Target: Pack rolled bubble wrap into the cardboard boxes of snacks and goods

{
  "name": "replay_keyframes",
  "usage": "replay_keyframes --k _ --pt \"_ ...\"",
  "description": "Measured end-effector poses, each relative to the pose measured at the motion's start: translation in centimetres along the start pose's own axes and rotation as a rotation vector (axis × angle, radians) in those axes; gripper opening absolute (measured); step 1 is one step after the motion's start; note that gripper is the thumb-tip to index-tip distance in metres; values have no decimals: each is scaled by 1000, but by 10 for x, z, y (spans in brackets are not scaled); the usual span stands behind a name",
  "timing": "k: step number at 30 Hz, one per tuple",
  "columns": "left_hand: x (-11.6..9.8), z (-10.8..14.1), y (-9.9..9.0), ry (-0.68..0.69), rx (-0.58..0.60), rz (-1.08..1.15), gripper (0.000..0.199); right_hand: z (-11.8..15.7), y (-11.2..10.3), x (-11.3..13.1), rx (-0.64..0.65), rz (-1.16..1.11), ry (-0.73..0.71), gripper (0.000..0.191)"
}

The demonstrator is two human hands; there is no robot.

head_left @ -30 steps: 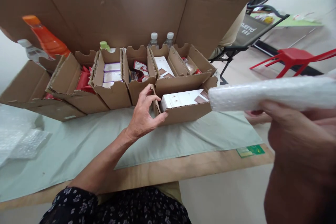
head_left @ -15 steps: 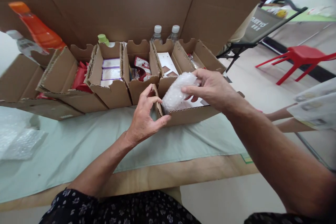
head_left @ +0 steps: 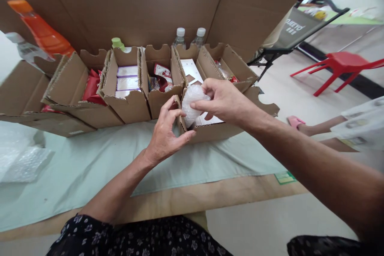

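Pinched between the fingers and thumb of my right hand (head_left: 225,102) is a bundle of bubble wrap (head_left: 192,106); what it wraps cannot be made out. Its lower end dips inside the left end of an open cardboard box (head_left: 214,133) on the cloth in front of me. My left hand (head_left: 165,134) grips that box's left end, fingers over the upper edge and thumb stretched along the near corner. A white item with brown patterning (head_left: 208,119) lies in the same box, partly covered by my right hand.
Several open cardboard bins (head_left: 129,108) stand in a row behind, holding red packets, white packs and other goods. Bottles (head_left: 180,36) rise behind them against a tall cardboard panel (head_left: 135,4). Bubble wrap sheets (head_left: 24,162) lie left. A person's leg (head_left: 324,126) and a red stool (head_left: 345,62) are at right.
My right hand has moved left and slightly down, carrying the bubble wrap bundle deeper into the box's left end and tilting it more upright. My left hand has stayed on the box.
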State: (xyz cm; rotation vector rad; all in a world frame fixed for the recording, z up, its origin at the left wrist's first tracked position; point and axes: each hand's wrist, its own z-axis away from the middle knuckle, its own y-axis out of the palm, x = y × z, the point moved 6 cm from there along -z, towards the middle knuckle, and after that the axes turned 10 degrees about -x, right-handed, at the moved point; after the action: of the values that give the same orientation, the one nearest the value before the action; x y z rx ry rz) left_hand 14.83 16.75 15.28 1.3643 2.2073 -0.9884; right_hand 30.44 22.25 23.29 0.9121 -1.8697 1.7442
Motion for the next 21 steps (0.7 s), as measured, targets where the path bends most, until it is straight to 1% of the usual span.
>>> replay_keyframes --k 2,3,6,10,14,16,18,21 --pt "0 0 0 0 7 1 42 0 3 -8 31 -83 80 29" --pt "0 0 0 1 9 4 42 0 3 -9 34 -69 95 29" --pt "0 0 0 2 11 7 43 1 3 -7 48 80 84 31" --pt "0 0 0 -2 10 8 43 -2 5 -2 157 167 120 31" --pt "1 0 0 -6 11 28 40 -8 4 2 131 198 18 32" --pt "1 0 1 -12 13 33 40 -8 8 1 162 169 5 32" --pt "2 1 1 -14 12 33 41 -6 12 -1 215 155 24 31" --pt "3 1 1 -7 -3 39 42 -4 17 2 253 272 -11 28"
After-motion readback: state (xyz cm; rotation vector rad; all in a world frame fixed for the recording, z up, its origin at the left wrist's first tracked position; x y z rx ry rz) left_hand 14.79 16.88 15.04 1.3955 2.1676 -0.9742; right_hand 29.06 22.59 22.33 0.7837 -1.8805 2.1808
